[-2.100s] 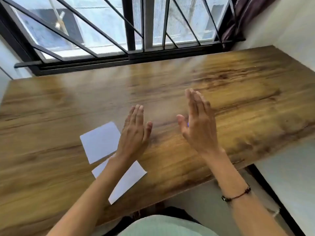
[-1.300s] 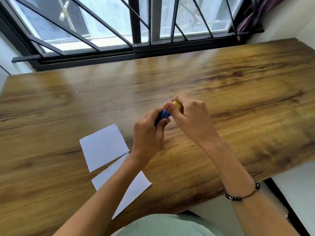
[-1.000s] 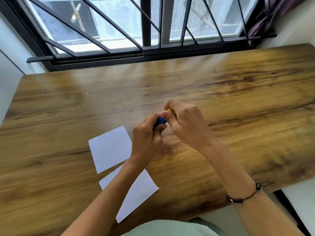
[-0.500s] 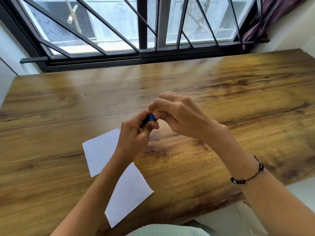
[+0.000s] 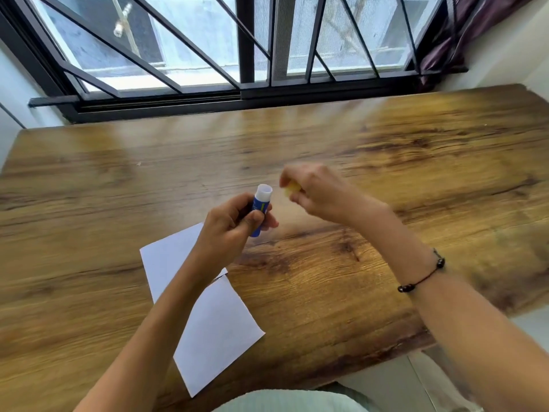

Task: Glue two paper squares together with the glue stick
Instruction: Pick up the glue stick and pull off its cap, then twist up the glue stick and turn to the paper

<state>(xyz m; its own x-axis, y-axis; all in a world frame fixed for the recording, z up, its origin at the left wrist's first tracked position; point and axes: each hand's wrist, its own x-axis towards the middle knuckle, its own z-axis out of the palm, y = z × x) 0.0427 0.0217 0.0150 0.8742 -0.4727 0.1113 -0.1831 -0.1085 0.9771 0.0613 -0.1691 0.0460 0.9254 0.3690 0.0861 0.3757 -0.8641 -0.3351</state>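
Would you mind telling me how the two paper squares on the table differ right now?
The far paper square lies farther from the person and more to the left; the near paper square reaches almost to the table edge. The left forearm hides more of the far one. Both are white, flat and lie corner to corner.

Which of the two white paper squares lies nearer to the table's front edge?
The lower white paper square, right of the left forearm. The other white paper square lies farther back, partly hidden under the left hand.
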